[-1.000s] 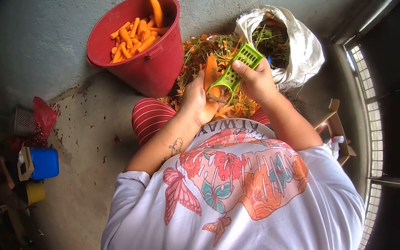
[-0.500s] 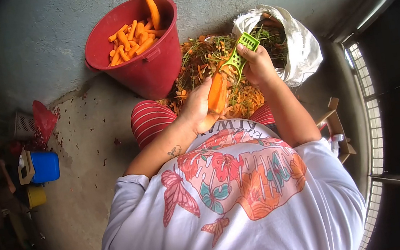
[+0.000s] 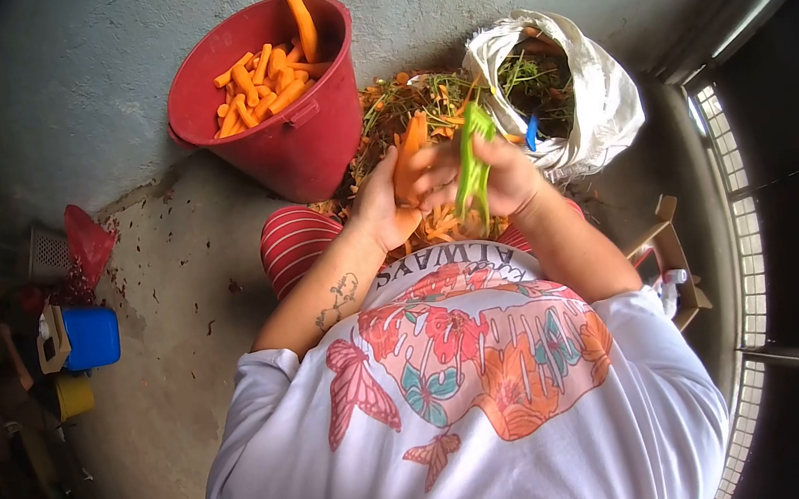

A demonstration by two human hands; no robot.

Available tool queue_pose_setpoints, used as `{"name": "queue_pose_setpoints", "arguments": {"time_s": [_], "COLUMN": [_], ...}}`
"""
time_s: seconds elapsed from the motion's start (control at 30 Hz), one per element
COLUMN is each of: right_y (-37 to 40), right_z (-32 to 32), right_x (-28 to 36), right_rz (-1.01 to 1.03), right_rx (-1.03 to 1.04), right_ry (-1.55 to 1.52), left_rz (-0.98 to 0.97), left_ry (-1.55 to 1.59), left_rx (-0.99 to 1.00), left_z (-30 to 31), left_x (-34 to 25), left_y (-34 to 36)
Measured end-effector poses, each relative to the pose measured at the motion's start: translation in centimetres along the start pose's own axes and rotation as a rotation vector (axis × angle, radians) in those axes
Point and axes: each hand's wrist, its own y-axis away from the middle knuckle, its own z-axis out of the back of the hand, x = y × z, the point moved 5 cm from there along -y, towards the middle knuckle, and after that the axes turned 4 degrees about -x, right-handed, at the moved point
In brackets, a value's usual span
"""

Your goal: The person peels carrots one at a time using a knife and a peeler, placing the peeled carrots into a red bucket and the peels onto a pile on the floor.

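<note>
My left hand (image 3: 381, 203) grips an orange carrot (image 3: 406, 158) that points up and away from me. My right hand (image 3: 501, 176) holds a green peeler (image 3: 472, 167), turned edge-on and pointing down beside the carrot. Both hands are close together above a heap of carrot peelings and green tops (image 3: 412, 112) on the floor. A red bucket (image 3: 279, 139) with several peeled carrots (image 3: 262, 84) stands at the far left of the heap.
A white sack (image 3: 591, 93) with greens inside sits at the right of the heap. My striped knee (image 3: 293, 243) is below the bucket. A blue container (image 3: 88, 336) and a yellow cup (image 3: 70, 394) stand at the left. A metal grille (image 3: 736, 235) runs along the right.
My right hand came back toward me with the peeler, which turned from flat to edge-on. The carrot was swung upright, and both hands drew together.
</note>
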Motion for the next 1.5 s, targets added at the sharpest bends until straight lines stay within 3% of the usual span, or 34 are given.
{"name": "queue_pose_setpoints", "arguments": {"time_s": [0.07,0.1,0.13,0.2,0.27,0.33,0.5,0.6,0.93,1.13,1.23,1.33,1.4,1.5], "right_y": [-0.1,-0.3,-0.9,-0.5,0.4,0.4,0.1,0.0,-1.0,-0.7,-0.7,-1.0,-0.4,-0.6], "right_z": [1.1,2.9,3.4,5.8,7.3,4.4,0.7,1.8,6.0,10.6,7.5,3.1,0.7,2.3], "right_x": [-1.6,-1.2,-0.5,1.6,2.4,1.7,0.0,0.5,3.7,7.2,5.7,1.2,-0.5,1.7], "right_rz": [-0.048,-0.069,-0.091,0.222,0.275,0.22,0.249,0.261,0.289,0.44,0.399,0.02,-0.114,-0.048], "right_rx": [-0.055,-0.113,-0.168,-0.739,-0.807,-0.664,-0.576,-0.642,-0.758,-1.039,-0.747,-0.298,-0.137,-0.106], "right_ry": [0.08,-0.008,-0.094,0.044,0.176,0.233,0.545,0.674,0.601,0.729,0.353,0.046,0.111,0.077], "left_rz": [0.054,-0.055,-0.047,-0.03,-0.008,-0.023,-0.063,-0.023,-0.008,0.036,-0.003,-0.028,-0.061,-0.013], "left_ry": [0.089,-0.041,-0.041,-0.04,-0.017,0.008,0.009,0.005,-0.107,-0.101,-0.09,-0.066,-0.143,-0.236], "left_rx": [0.264,-0.1,-0.103,-0.112,-0.104,-0.195,-0.157,-0.135,-0.037,-0.014,-0.099,-0.226,-0.137,-0.114], "left_z": [0.6,0.3,-0.1,-0.3,-0.1,0.2,-0.2,-0.7,-1.5,-1.4,-1.2,-1.4,-1.9,0.0], "left_x": [0.2,0.1,0.0,-0.2,-0.1,0.2,0.4,0.7,1.2,0.2,-0.5,-0.1,0.0,1.2], "left_y": [-1.0,-0.5,-0.1,0.4,0.6,0.5,0.3,0.9,2.8,2.7,2.3,1.8,1.5,0.5]}}
